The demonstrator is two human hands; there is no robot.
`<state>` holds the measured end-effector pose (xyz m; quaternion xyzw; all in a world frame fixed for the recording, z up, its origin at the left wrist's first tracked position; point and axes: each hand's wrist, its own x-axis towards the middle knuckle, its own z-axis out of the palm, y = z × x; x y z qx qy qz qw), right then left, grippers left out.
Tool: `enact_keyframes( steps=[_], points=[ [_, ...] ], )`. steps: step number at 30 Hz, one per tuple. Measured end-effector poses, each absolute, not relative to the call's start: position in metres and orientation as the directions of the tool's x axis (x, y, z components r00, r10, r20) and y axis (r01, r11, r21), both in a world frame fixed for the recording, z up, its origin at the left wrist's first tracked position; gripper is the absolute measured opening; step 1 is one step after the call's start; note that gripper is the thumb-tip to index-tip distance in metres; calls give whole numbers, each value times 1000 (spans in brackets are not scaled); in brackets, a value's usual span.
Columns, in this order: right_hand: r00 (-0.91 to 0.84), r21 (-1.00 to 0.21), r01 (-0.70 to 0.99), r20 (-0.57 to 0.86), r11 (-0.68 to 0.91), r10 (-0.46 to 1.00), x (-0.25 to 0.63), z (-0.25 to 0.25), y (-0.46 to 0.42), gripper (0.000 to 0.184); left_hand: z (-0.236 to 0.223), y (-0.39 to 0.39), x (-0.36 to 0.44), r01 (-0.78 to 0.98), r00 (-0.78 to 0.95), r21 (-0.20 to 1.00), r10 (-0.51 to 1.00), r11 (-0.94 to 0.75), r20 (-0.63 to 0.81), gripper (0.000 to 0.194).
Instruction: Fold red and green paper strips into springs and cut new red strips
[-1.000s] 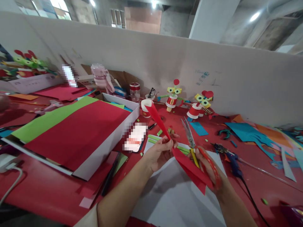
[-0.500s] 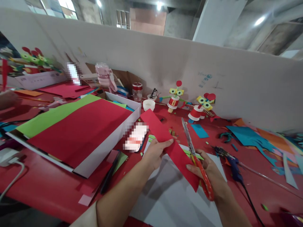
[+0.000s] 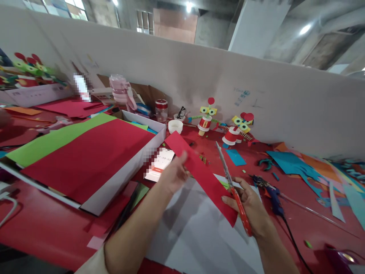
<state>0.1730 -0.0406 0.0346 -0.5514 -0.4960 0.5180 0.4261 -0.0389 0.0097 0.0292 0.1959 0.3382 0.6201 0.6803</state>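
Observation:
A long red paper strip (image 3: 203, 177) slants over a white sheet (image 3: 199, 232) on the table. My right hand (image 3: 248, 201) grips scissors (image 3: 238, 201) with red handles, and its thumb lies over the strip's lower end. The scissor blades point up and away, beside the strip and not cutting it. At the strip's left edge is my left hand (image 3: 175, 173), slightly blurred, thumb raised and apart from the fingers. It is close to the paper; whether it still touches is hard to see. A phone (image 3: 159, 163) lies behind my left hand.
At left stands a white box (image 3: 122, 179) holding red and green paper. Two paper-and-cup figures (image 3: 204, 123) stand by the wall. On the right are a blue glue gun (image 3: 273, 199) with its cord, pliers (image 3: 265, 163) and coloured paper scraps (image 3: 296, 167).
My left hand has moved off the middle of the strip toward its left edge, its grip loosened. My right hand keeps the scissors and strip nearly as before. The view has shifted slightly.

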Motion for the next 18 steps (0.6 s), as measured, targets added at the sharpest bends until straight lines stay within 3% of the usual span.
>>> enact_keyframes(
  steps=[2,3,6,9,14,18],
  points=[
    [33,-989,90,-111,-114,993,169,32,-41,58,28,-9,-10,-645,208,708,957,288,-199,30],
    [50,-991,94,-95,-99,994,167,31,-41,57,27,-17,2,-620,225,731,957,287,-186,30],
    [46,-991,105,-84,-89,995,162,27,-43,53,26,-28,20,-595,94,796,993,113,-70,17],
    [17,-986,97,-137,-138,990,157,24,-46,54,22,-17,10,-576,-43,817,997,29,-66,18],
    [2,-972,78,-223,-223,975,149,21,-48,52,13,10,-24,-483,-201,875,969,31,-145,32],
    [-68,-944,-129,-298,-305,952,148,16,-51,49,12,16,-37,-424,-112,893,969,152,-218,23]
  ],
)
